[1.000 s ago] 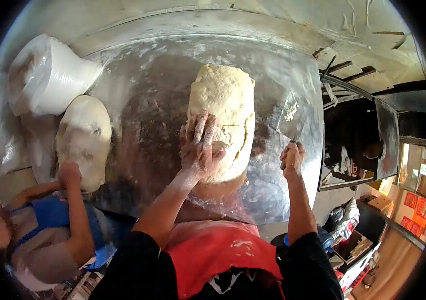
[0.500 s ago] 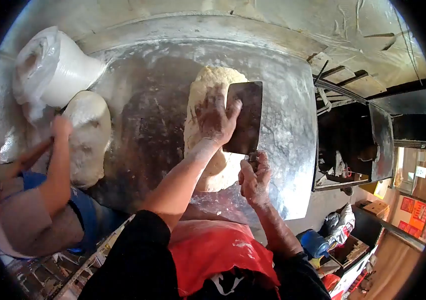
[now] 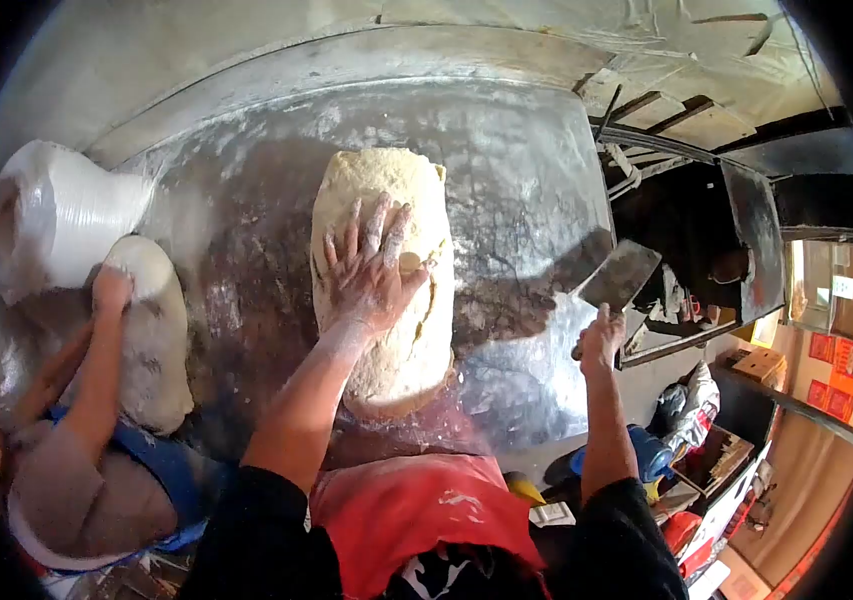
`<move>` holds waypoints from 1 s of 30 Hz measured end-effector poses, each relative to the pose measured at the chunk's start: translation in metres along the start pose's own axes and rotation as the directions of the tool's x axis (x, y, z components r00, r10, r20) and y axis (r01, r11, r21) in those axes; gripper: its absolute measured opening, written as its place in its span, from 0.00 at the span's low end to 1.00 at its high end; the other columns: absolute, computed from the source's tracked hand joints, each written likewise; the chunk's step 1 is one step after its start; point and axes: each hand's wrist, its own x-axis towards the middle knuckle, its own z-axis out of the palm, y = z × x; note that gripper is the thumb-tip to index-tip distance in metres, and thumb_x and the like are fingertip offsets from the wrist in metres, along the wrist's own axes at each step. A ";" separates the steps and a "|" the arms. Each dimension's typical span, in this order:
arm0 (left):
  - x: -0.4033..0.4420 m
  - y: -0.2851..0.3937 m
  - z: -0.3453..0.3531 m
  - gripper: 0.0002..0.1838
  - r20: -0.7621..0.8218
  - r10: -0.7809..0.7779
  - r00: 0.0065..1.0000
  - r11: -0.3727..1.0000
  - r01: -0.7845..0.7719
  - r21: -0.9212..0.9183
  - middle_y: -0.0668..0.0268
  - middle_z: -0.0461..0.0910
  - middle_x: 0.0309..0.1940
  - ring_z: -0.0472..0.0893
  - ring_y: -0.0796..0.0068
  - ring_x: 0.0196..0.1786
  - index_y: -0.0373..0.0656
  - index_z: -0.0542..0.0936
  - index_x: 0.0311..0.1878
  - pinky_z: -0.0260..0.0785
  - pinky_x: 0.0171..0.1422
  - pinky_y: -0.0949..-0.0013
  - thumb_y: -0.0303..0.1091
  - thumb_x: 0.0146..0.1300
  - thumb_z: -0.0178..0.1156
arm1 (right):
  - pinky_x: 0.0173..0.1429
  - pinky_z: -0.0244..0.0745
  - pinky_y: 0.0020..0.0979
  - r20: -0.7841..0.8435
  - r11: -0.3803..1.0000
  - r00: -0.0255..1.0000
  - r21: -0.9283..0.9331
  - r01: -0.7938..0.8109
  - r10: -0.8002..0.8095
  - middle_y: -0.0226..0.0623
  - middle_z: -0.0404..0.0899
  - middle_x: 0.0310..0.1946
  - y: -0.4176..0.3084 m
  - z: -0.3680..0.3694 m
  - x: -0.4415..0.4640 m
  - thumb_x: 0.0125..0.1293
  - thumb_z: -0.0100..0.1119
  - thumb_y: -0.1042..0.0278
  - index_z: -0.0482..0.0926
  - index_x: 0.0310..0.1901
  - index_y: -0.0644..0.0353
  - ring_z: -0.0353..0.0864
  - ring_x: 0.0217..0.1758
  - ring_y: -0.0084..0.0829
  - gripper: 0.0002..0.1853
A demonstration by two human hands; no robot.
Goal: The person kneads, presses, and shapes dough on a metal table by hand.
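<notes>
Across the metal worktable, the long dough mass lies under the splayed, empty left hand and well left of the scraper, which has just swung off it, baring its right side, handle closed in the right hand.

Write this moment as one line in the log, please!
left hand: on big dough, fingers spread | right hand: holding scraper, away from dough | co-worker's hand: on other dough
</notes>
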 end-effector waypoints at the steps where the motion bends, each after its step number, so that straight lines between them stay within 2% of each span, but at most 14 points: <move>1: 0.002 -0.001 0.001 0.45 -0.023 0.011 1.000 1.000 -0.011 0.019 0.67 0.48 0.85 0.45 0.51 0.86 0.62 0.56 0.83 0.38 0.84 0.34 0.54 0.66 0.64 | 0.15 0.57 0.33 0.015 0.994 0.994 -0.023 0.110 -0.110 0.29 0.62 0.18 0.045 0.007 0.034 0.79 0.54 0.53 0.69 0.58 0.54 0.60 0.13 0.25 0.16; 3: 0.005 -0.001 0.000 0.45 -0.025 0.025 0.999 0.999 -0.024 0.026 0.67 0.49 0.85 0.45 0.51 0.86 0.63 0.57 0.83 0.39 0.84 0.34 0.53 0.65 0.64 | 0.26 0.69 0.38 0.159 0.951 0.967 -0.207 0.228 -0.197 0.34 0.71 0.27 0.069 0.057 0.029 0.78 0.52 0.55 0.76 0.52 0.56 0.72 0.23 0.32 0.14; 5: 0.004 0.000 -0.001 0.44 -0.026 0.008 1.000 1.000 -0.008 0.005 0.67 0.51 0.84 0.46 0.50 0.85 0.62 0.59 0.83 0.40 0.84 0.34 0.52 0.65 0.64 | 0.46 0.79 0.48 0.410 0.740 0.822 -0.388 0.549 -0.395 0.53 0.84 0.50 0.032 0.104 -0.029 0.75 0.54 0.56 0.79 0.58 0.64 0.84 0.41 0.55 0.21; 7: 0.003 -0.001 -0.004 0.43 -0.024 0.013 1.000 1.000 -0.013 0.007 0.65 0.52 0.84 0.48 0.48 0.85 0.60 0.60 0.82 0.40 0.84 0.34 0.52 0.64 0.64 | 0.65 0.73 0.46 0.665 0.610 0.745 -0.571 0.549 -0.049 0.66 0.79 0.56 -0.042 0.136 -0.086 0.75 0.55 0.57 0.77 0.61 0.67 0.80 0.59 0.57 0.22; 12: 0.002 -0.005 -0.003 0.42 -0.057 0.016 0.998 0.999 -0.018 -0.026 0.64 0.55 0.83 0.51 0.48 0.84 0.55 0.65 0.80 0.42 0.84 0.36 0.50 0.62 0.66 | 0.52 0.77 0.42 0.251 0.840 0.832 -0.107 0.532 -0.495 0.49 0.85 0.40 -0.004 0.116 0.002 0.77 0.55 0.57 0.78 0.59 0.62 0.84 0.45 0.50 0.19; 14: 0.003 -0.003 -0.003 0.44 -0.087 0.023 0.996 1.000 -0.022 0.016 0.64 0.58 0.81 0.54 0.50 0.83 0.56 0.66 0.79 0.44 0.84 0.37 0.51 0.58 0.68 | 0.36 0.74 0.43 0.093 0.963 0.962 -0.065 0.263 -0.257 0.37 0.79 0.27 -0.054 0.101 0.026 0.78 0.55 0.57 0.79 0.50 0.60 0.79 0.29 0.40 0.14; 15: 0.002 -0.004 -0.001 0.44 -0.089 0.040 0.995 0.999 -0.039 0.010 0.64 0.58 0.81 0.54 0.50 0.83 0.56 0.66 0.79 0.44 0.84 0.37 0.51 0.58 0.68 | 0.29 0.70 0.44 0.117 0.996 0.990 0.021 -0.082 0.079 0.33 0.73 0.21 -0.079 0.095 0.039 0.77 0.55 0.58 0.78 0.44 0.59 0.74 0.22 0.36 0.12; 16: 0.004 -0.007 0.001 0.45 -0.071 0.015 0.997 0.999 -0.011 0.048 0.65 0.59 0.81 0.55 0.50 0.82 0.57 0.67 0.79 0.45 0.83 0.38 0.51 0.56 0.69 | 0.20 0.56 0.45 0.143 0.956 0.957 0.119 -0.268 0.251 0.27 0.62 0.15 -0.056 0.104 0.082 0.76 0.54 0.59 0.74 0.39 0.59 0.63 0.14 0.29 0.12; 18: 0.011 -0.002 0.003 0.46 -0.050 -0.001 0.999 0.995 0.006 0.096 0.66 0.60 0.81 0.57 0.50 0.82 0.59 0.67 0.78 0.46 0.83 0.38 0.50 0.54 0.70 | 0.32 0.64 0.50 0.239 0.989 0.971 -0.135 0.052 -0.018 0.39 0.70 0.25 -0.032 0.119 0.080 0.73 0.54 0.60 0.76 0.40 0.60 0.71 0.27 0.39 0.11; 20: 0.009 -0.001 0.006 0.46 -0.093 0.002 0.996 0.992 0.010 0.125 0.65 0.58 0.81 0.57 0.48 0.82 0.58 0.67 0.78 0.46 0.83 0.38 0.50 0.54 0.70 | 0.44 0.72 0.55 0.447 0.654 0.778 -0.434 0.620 -0.441 0.52 0.78 0.34 0.000 0.151 0.045 0.69 0.55 0.61 0.78 0.41 0.62 0.79 0.39 0.48 0.12; 22: 0.006 -0.002 0.001 0.45 -0.051 0.001 0.999 0.995 0.004 0.104 0.66 0.56 0.82 0.53 0.49 0.83 0.58 0.65 0.79 0.44 0.83 0.36 0.49 0.57 0.69 | 0.47 0.76 0.60 0.775 0.566 0.508 -0.243 0.788 -0.376 0.60 0.81 0.34 -0.018 0.156 -0.015 0.70 0.55 0.59 0.79 0.44 0.63 0.82 0.41 0.60 0.14; 23: 0.006 -0.001 -0.001 0.45 -0.068 0.026 0.997 0.993 -0.018 0.115 0.64 0.56 0.82 0.53 0.47 0.83 0.56 0.63 0.80 0.44 0.83 0.38 0.45 0.59 0.68 | 0.50 0.76 0.56 0.748 0.589 0.643 -0.449 0.672 -0.162 0.62 0.82 0.41 -0.057 0.150 -0.062 0.75 0.52 0.54 0.77 0.52 0.63 0.82 0.47 0.62 0.19; 25: 0.006 -0.001 0.001 0.45 -0.086 0.020 0.996 0.993 -0.010 0.114 0.65 0.57 0.82 0.54 0.48 0.83 0.58 0.65 0.79 0.45 0.83 0.39 0.51 0.57 0.69 | 0.49 0.76 0.55 0.548 0.725 0.778 -0.395 0.564 -0.306 0.61 0.83 0.38 -0.030 0.132 -0.072 0.75 0.54 0.51 0.78 0.51 0.62 0.82 0.45 0.64 0.19; 30: 0.003 0.002 0.002 0.41 -0.141 0.061 0.988 0.992 -0.044 0.120 0.66 0.57 0.82 0.53 0.52 0.83 0.58 0.65 0.79 0.44 0.83 0.40 0.48 0.62 0.65 | 0.50 0.76 0.55 0.174 0.872 0.970 -0.431 0.231 -0.170 0.62 0.83 0.41 -0.011 0.013 -0.070 0.76 0.54 0.50 0.79 0.50 0.64 0.83 0.46 0.63 0.21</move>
